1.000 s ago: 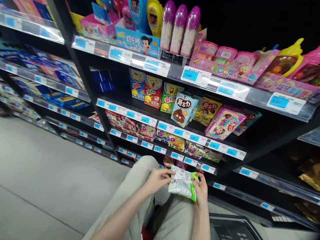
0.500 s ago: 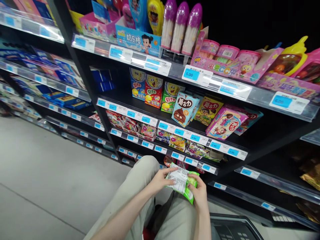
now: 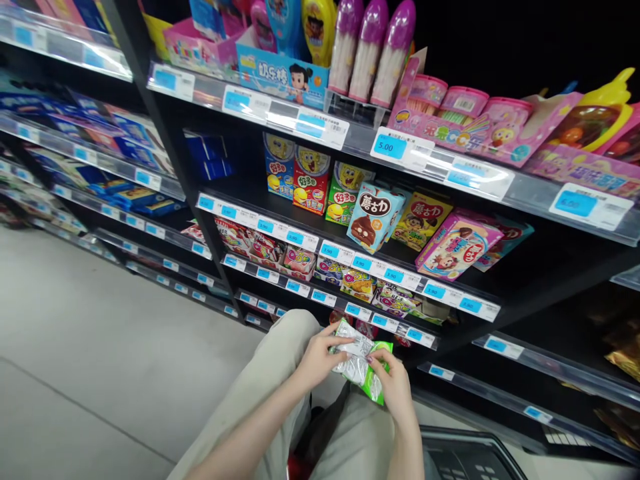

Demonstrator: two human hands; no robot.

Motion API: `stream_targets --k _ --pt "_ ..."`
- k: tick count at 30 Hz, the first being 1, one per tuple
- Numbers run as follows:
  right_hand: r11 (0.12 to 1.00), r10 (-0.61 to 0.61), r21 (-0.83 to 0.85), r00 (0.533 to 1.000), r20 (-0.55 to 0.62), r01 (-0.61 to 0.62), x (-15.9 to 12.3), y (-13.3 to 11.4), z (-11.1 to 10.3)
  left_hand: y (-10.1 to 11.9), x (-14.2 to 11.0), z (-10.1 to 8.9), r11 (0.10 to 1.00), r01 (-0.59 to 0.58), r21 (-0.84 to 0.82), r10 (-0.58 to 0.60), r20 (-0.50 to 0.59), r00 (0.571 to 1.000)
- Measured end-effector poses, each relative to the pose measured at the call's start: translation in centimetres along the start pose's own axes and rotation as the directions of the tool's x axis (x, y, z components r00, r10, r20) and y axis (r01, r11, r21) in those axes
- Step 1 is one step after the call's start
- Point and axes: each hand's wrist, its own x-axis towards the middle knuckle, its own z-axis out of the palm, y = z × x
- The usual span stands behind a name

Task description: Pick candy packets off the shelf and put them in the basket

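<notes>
Above my knees I hold a small green and silver snack packet, its printed silver side facing up. My left hand grips the packet's left end, thumb and fingers on its surface. On the other end is my right hand, pinching the green part with thumb and fingers. Just beyond the packet are the lower shelf's small candy bags, standing in a row. The fingers under the packet are hidden.
Shelves rise in front, with blue price tags along their edges. Snack boxes stand on the middle shelf, toy candies above. A dark basket sits at lower right. Grey floor lies to the left.
My right hand has shifted slightly left and inward along the packet, its fingers now nearer the packet's middle. Both hands still hold it. The view has moved a little.
</notes>
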Motion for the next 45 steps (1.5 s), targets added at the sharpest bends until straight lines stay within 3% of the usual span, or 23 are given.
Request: stream_targets --k 7,11,16,21,25,29,32,38,41,45 --pt "0.991 -0.049 -0.124 0.999 -0.005 0.049 -0.2 0.0 -0.1 -0.3 -0.1 0.6 1.0 -0.018 0.013 0.019 -0.063 0.998" --pt "0.985 -0.069 -0.16 0.997 0.022 0.072 -0.2 0.3 -0.3 -0.4 0.3 0.3 0.98 0.121 -0.16 -0.115 0.046 0.992" --pt "0.981 -0.036 -0.185 0.996 0.079 0.05 -0.5 0.6 -1.4 -0.6 0.4 0.2 0.904 0.37 -0.213 -0.301 0.297 0.906" --pt "0.955 0.096 -0.293 0.981 0.17 -0.043 -1.9 -0.1 -3.8 -0.7 -0.7 2.7 0.896 0.426 -0.125 -0.373 0.311 0.874" --pt "0.917 0.148 -0.386 0.983 0.109 -0.096 -5.7 1.6 -5.5 0.0 -4.0 5.6 0.93 0.369 -0.014 -0.36 0.187 0.914" --pt "0.907 0.084 -0.417 0.996 0.033 -0.062 -10.5 5.5 -6.0 1.1 -7.5 7.1 0.967 0.172 0.189 -0.211 0.205 0.956" --pt "0.902 -0.002 -0.433 1.0 0.011 0.007 -12.5 7.1 -5.8 1.4 -8.2 7.3 0.978 0.095 0.188 -0.135 0.216 0.967" --pt "0.901 0.05 -0.423 0.991 -0.128 -0.1 -12.5 6.2 -4.6 0.2 -6.7 7.2 0.958 0.286 0.038 -0.288 0.146 0.946" --pt "0.901 0.157 -0.393 0.983 -0.093 -0.181 -12.0 5.5 -4.8 0.1 -5.9 6.5 0.95 0.306 0.069 -0.313 0.229 0.922" --pt "0.893 0.246 -0.389 0.969 0.006 -0.224 -11.2 5.1 -5.6 0.8 -5.4 5.3 0.95 0.226 0.215 -0.289 0.329 0.899"
